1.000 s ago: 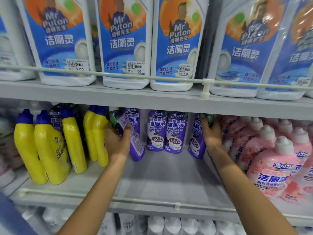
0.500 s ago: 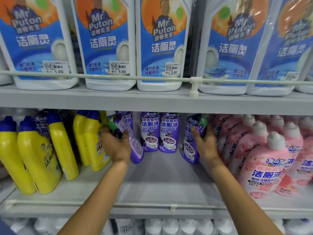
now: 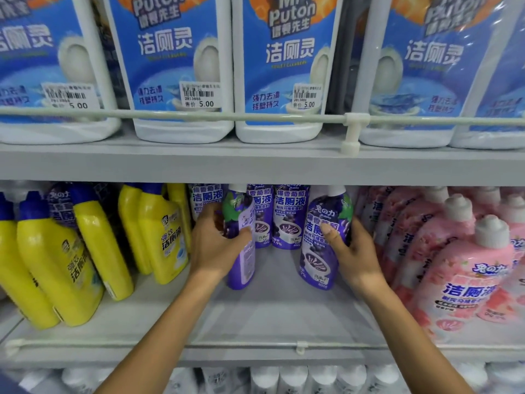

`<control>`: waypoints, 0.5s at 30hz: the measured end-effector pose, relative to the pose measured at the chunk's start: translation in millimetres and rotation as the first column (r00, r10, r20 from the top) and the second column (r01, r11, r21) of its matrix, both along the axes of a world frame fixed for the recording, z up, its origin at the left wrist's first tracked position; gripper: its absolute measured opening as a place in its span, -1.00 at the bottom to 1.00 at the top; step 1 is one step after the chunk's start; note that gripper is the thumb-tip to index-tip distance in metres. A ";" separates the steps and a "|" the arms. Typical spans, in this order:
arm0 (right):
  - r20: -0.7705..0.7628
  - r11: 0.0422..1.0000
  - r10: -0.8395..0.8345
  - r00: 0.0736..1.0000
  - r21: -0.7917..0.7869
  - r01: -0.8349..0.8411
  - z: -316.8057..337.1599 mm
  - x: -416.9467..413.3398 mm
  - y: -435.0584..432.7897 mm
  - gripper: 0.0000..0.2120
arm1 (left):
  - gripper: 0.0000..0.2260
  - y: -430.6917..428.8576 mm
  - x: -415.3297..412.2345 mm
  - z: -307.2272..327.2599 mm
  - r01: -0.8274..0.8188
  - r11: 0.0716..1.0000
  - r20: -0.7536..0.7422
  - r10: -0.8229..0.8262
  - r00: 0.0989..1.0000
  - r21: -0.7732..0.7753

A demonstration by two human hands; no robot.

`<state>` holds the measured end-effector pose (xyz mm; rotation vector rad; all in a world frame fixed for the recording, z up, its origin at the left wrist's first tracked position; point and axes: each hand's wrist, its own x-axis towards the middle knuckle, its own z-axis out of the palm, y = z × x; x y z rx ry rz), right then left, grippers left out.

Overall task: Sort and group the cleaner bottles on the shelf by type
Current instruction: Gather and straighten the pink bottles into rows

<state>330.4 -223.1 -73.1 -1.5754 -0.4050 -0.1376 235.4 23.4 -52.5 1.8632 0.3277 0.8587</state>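
Left hand [image 3: 217, 248] wraps purple bottle [image 3: 241, 237], label turned sideways. Right hand [image 3: 352, 251] clasps second purple bottle [image 3: 324, 240], label forward. Both on middle shelf [image 3: 255, 322], between yellow bottles [image 3: 159, 234] and pink bottles [image 3: 460, 268]; probably building front row of purple group.

L hand [image 3: 217, 248] & R hand [image 3: 350, 251] each grip a purple bottle [image 3: 241, 237] [image 3: 324, 240] on mid shelf [image 3: 255, 317], btwn yellow bottles [image 3: 159, 234] & pink bottles [image 3: 460, 274].

Grey store shelving [image 3: 255, 166], white rails [image 3: 199, 116]
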 end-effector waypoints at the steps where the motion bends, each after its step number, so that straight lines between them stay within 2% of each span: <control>1: 0.004 1.000 0.007 1.000 0.002 -0.007 0.6 0.0 1.5 -0.39 | -0.65 -0.4 2.7 2.4 0.026 1.000 -0.024 -0.026 0.999 -0.003; 4: 0.016 1.000 0.024 1.000 -0.014 -0.024 3.0 0.0 4.8 -0.38 | -0.70 -4.4 6.8 8.8 0.086 0.996 -0.032 -0.086 0.996 -0.011; 7: 0.025 0.999 0.042 0.999 -0.017 -0.042 3.0 0.1 8.0 -0.43 | -0.68 -12.0 10.5 10.0 0.135 0.982 0.002 -0.136 0.991 -0.133; 10: 0.009 0.996 0.084 0.996 -0.031 -0.083 5.4 0.7 10.9 -0.56 | -0.68 -23.7 12.5 5.8 0.110 0.968 0.058 -0.099 0.993 -0.226; 13: 0.014 0.988 0.146 0.989 -0.050 -0.145 10.5 1.1 13.4 -0.65 | -0.60 -36.3 19.7 0.0 0.110 0.960 0.104 -0.085 0.991 -0.259; 15: 0.022 0.988 0.149 0.989 -0.052 -0.148 10.9 2.8 17.0 -0.64 | -0.50 -39.7 27.1 -3.0 0.122 0.959 0.110 -0.096 0.989 -0.255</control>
